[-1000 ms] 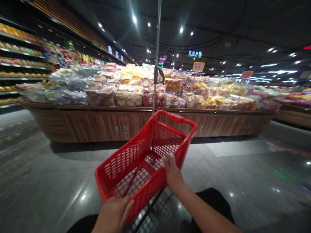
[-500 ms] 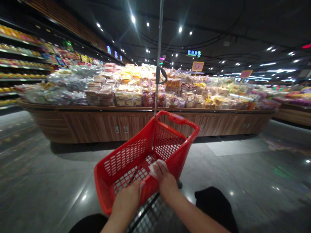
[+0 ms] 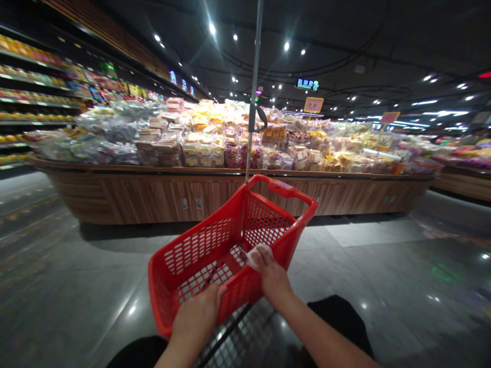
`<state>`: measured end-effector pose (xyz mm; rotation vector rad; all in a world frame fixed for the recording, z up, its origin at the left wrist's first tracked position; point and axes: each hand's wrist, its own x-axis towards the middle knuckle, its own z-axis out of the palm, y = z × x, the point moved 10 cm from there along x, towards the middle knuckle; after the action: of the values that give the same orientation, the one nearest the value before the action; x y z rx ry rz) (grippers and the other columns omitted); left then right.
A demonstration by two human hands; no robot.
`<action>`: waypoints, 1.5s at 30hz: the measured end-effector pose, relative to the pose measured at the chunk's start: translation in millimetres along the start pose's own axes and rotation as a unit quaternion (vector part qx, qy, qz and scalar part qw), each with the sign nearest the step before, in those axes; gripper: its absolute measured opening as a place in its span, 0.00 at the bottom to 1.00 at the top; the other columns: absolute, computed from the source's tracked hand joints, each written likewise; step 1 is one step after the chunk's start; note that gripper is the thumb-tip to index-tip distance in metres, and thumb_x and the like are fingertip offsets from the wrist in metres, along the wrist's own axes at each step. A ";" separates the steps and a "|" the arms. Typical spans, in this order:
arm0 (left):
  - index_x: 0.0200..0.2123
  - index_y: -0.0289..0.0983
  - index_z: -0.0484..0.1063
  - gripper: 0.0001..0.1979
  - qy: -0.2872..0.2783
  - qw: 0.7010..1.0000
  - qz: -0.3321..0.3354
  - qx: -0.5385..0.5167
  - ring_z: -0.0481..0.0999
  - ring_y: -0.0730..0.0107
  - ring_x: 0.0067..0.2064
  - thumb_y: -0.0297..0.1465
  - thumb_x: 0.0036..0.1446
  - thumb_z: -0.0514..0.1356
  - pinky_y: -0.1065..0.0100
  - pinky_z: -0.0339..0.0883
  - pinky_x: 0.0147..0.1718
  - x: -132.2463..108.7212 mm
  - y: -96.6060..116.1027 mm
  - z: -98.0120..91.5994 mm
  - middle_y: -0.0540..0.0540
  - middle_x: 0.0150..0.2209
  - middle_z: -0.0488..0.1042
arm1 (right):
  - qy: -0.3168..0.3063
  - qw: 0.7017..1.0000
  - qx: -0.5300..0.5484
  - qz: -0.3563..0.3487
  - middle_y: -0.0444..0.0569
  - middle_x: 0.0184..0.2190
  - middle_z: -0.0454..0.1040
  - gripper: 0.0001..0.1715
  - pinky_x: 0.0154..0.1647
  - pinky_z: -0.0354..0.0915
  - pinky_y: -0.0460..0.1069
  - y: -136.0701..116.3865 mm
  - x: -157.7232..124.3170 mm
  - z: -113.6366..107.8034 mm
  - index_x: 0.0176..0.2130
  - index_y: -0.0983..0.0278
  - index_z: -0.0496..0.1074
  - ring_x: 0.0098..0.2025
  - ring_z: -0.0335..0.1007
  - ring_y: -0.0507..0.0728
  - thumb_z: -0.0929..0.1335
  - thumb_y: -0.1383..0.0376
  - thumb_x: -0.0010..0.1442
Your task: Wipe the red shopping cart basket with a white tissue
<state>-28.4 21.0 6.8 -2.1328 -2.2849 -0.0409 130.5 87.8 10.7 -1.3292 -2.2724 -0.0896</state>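
Note:
In front of me stands a red plastic shopping cart (image 3: pixel 199 240) with a lattice basket and a raised handle at its far right end. My left hand (image 3: pixel 197 312) is closed over the near rim, its fingers partly hidden inside the basket. Farther along the same rim, my right hand (image 3: pixel 270 271) presses a white cloth (image 3: pixel 255 254) against the red plastic. That cloth is crumpled and folds over the rim's top. A thin grey pole (image 3: pixel 255 66) with a dark strap rises behind the basket's far corner.
Behind the cart runs a long wood-panelled display counter (image 3: pixel 153 199) piled with bagged baked goods. Stocked shelves (image 3: pixel 34 97) line the left wall. Grey tiled floor (image 3: pixel 368 266) surrounds the cart, and my dark-clothed knees show at the bottom edge.
My right hand has slid the white cloth along the rim, away from me and to the right. My left hand has shifted slightly left on the rim.

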 end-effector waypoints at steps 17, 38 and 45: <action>0.44 0.36 0.67 0.22 -0.004 1.000 0.009 0.012 0.79 0.56 0.34 0.38 0.64 0.37 0.59 0.69 0.31 4.1 -17.6 10.7 0.40 0.32 0.78 | 0.017 0.998 -0.053 0.004 0.49 0.63 0.54 0.31 0.49 0.68 0.51 24.6 12.4 -20.2 0.59 0.59 0.58 0.62 0.52 0.58 0.57 0.77 0.58; 0.45 0.37 0.68 0.24 -0.013 1.000 0.021 0.013 0.79 0.53 0.37 0.38 0.64 0.36 0.57 0.69 0.34 10.9 -50.0 14.0 0.39 0.32 0.78 | 0.108 0.989 -0.087 0.056 0.48 0.66 0.45 0.43 0.51 0.68 0.53 61.4 17.5 -53.6 0.66 0.58 0.41 0.61 0.54 0.60 0.57 0.79 0.56; 0.45 0.38 0.68 0.24 -0.009 1.000 0.028 0.006 0.78 0.53 0.38 0.39 0.63 0.36 0.57 0.67 0.35 16.1 -64.3 21.0 0.40 0.33 0.78 | 0.090 0.991 -0.089 0.051 0.47 0.66 0.45 0.47 0.43 0.71 0.48 56.9 13.7 -56.5 0.66 0.56 0.40 0.57 0.62 0.58 0.57 0.81 0.53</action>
<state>-93.5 33.2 -14.3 -2.1995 -2.2273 -0.0074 194.3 111.4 55.3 -1.4625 -2.0798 -0.3692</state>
